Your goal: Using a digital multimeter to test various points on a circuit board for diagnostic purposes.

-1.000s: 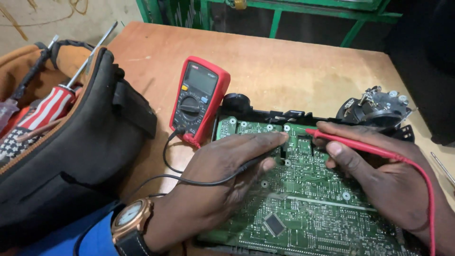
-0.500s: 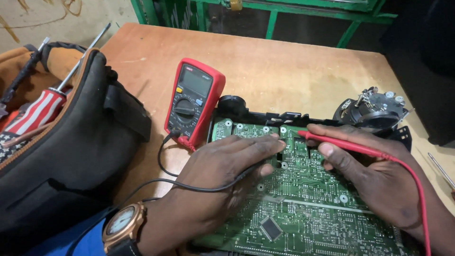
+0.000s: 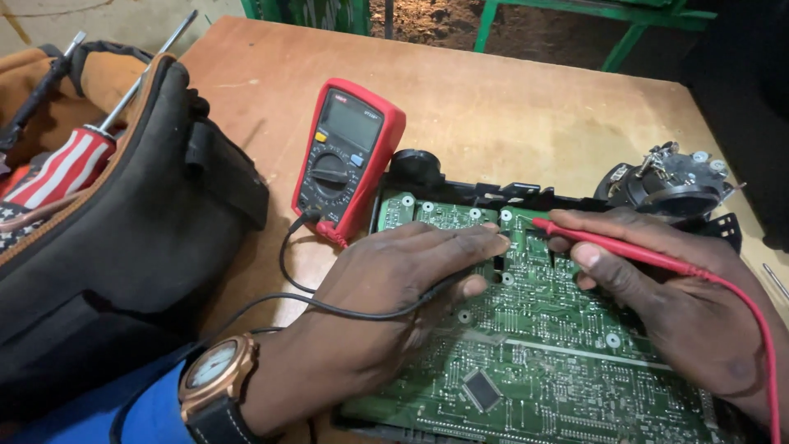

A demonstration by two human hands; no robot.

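A green circuit board (image 3: 567, 362) lies flat on the wooden surface (image 3: 493, 107), sitting in a black frame (image 3: 526, 196), and both hands are right on top of it. The board looks stiff and light but delicate, dense with tiny parts, so the bare edges seem the safest place to grip it. The left hand (image 3: 394, 304) rests palm down across the board's left half, fingers curled closed around a black probe (image 3: 448, 284), its thin black lead (image 3: 329, 308) trailing out toward the wrist. The right hand (image 3: 674, 304) pinches a red probe (image 3: 608, 247) between thumb and fingers, tip down near the board's top edge, red lead (image 3: 760, 329) looping away. Just beside the board stands a red meter (image 3: 349, 156), tilted. A dark tool bag (image 3: 123, 247) sits to the left, a striped screwdriver (image 3: 70, 164) poking out.
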